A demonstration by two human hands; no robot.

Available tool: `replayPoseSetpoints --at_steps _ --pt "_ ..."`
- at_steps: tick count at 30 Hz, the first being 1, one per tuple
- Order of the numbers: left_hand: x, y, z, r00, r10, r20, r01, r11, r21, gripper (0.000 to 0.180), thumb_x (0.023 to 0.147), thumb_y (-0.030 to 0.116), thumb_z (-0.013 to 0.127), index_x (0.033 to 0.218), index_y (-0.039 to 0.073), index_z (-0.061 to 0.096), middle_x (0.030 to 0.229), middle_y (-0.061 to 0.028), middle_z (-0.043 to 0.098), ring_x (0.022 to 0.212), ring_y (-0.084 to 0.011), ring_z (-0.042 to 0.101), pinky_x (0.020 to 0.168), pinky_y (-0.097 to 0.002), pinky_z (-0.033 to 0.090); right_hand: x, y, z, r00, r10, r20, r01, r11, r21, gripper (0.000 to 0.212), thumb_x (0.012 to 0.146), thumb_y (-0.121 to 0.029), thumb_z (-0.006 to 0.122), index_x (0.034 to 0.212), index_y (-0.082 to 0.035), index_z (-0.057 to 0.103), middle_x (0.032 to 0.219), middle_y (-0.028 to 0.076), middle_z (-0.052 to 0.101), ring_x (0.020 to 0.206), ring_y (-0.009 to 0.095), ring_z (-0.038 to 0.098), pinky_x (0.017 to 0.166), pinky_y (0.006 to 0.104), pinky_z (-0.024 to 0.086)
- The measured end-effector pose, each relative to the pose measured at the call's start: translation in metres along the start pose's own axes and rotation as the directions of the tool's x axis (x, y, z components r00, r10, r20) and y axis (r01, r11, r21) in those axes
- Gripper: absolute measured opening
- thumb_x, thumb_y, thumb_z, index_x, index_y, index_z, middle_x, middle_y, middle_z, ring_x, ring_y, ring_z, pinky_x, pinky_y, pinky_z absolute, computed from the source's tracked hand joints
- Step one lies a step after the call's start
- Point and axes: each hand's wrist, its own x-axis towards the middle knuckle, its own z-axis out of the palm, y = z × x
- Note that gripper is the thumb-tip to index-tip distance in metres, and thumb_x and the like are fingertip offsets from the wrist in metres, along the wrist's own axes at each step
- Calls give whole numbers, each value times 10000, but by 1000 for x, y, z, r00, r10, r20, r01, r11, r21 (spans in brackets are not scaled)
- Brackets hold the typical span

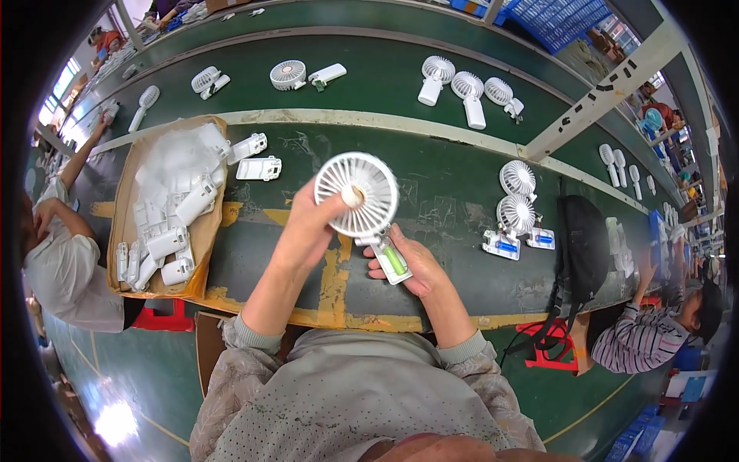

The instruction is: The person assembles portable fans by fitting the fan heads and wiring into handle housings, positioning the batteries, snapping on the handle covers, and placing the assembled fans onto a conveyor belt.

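Observation:
Above the near edge of the dark workbench [431,300], both my hands hold one white handheld fan [377,181]. My left hand [296,239] is closed on its round slatted head, with the thumb across the front near the hub. My right hand [422,266] grips the handle, which is uncovered and shows a green cylindrical battery [395,260] inside. To the right lie two more fans, whose uncovered handles hold blue batteries [506,247]. Two white handle shells [259,169] rest on the bench at the left, beside a cardboard box.
The cardboard box [219,208] holds many white handle shells and clear plastic bags. Along the green conveyor [354,58] beyond lie several fans. A black bag [579,246] hangs over the bench at the right. Seated co-workers [647,335] are on both sides; a metal post [600,92] stands at the right.

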Motion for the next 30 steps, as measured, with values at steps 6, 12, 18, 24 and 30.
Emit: replayPoseSetpoints --at_steps 6,12,18,24,30 --pt "-7 -10 15 998 -55 5 55 998 27 411 797 169 674 1131 -9 512 1015 -73 607 909 -113 583 821 -273 468 -15 7 -8 984 -67 166 64 998 27 288 911 -177 503 1126 16 502 951 162 619 763 197 647 668 338 574" --pt "-4 -26 14 997 -51 -51 55 996 72 371 824 170 654 1119 -4 513 1004 -69 609 894 -109 585 806 -264 470 -31 10 8 987 -113 116 123 989 -80 217 909 -151 517 1079 -16 522 925 130 628 772 172 637 694 298 551" --pt "-18 -28 12 986 -164 -6 164 986 -7 365 835 182 628 1125 -6 513 1003 -66 607 893 -111 584 803 -262 463 -25 12 0 997 -42 -60 39 998 -51 169 889 -55 468 1034 -9 541 822 113 634 662 162 630 577 278 546" --pt "-15 -27 7 987 -147 -66 146 989 -22 354 837 167 617 1121 -21 519 1010 -82 615 892 -121 595 801 -268 472 -32 16 -6 1000 6 4 -6 994 -109 202 834 -40 552 1034 -15 545 834 88 615 681 140 608 561 261 526" --pt "-16 -45 13 994 -37 -107 47 995 93 419 806 179 675 1128 -30 505 1008 -85 611 890 -120 588 802 -270 473 -42 22 2 993 -97 60 107 977 -184 280 826 -92 633 1073 -13 526 870 64 606 730 134 605 602 260 531"
